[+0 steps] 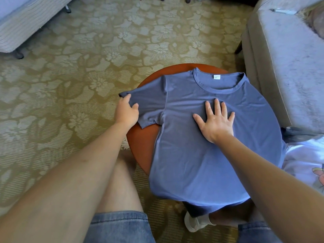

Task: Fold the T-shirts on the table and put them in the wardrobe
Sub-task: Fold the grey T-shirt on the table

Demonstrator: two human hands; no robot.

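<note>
The left grip (127,112), left of centre, is clamped on the end of the sleeve (149,104) of the blue shirt (201,155), at the round worktop's (142,146) left rim. The right grip (216,120) lies flat on the shirt's chest at centre frame, fingers spread apart. The shirt's collar points to the top, and its hem hangs over the worktop's lower edge. Open carpet (70,85) fills the left. A sofa (289,67) stands near at upper right, and a white shirt (306,160) lies at the right edge.
</note>
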